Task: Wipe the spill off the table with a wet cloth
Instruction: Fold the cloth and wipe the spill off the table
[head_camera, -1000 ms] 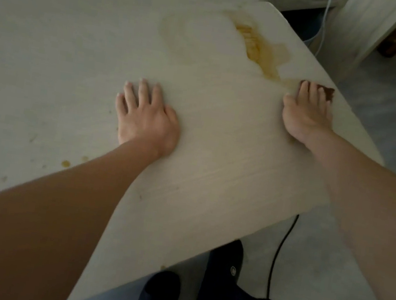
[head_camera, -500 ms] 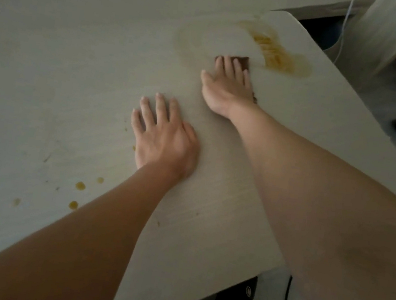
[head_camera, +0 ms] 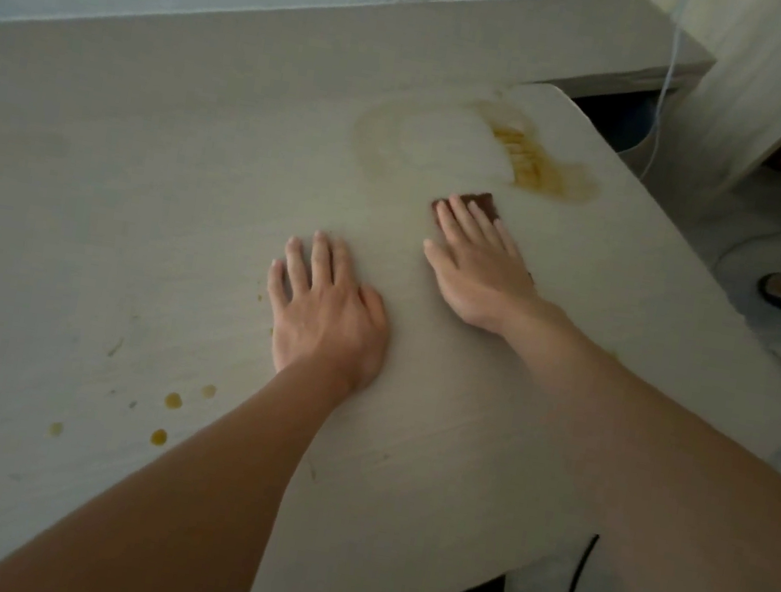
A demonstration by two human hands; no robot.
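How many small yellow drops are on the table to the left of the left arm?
4: one drop nearest the arm, one just beside it, one lower down, and a fainter one farthest left. The arm may hide more.

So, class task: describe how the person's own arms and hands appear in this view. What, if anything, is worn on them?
Both forearms are bare as far as the frame shows: no sleeves in view. The left hand and right hand carry no gloves, and no rings, watch or bracelet can be seen. Fingernails look short and unpainted. No markings are visible.
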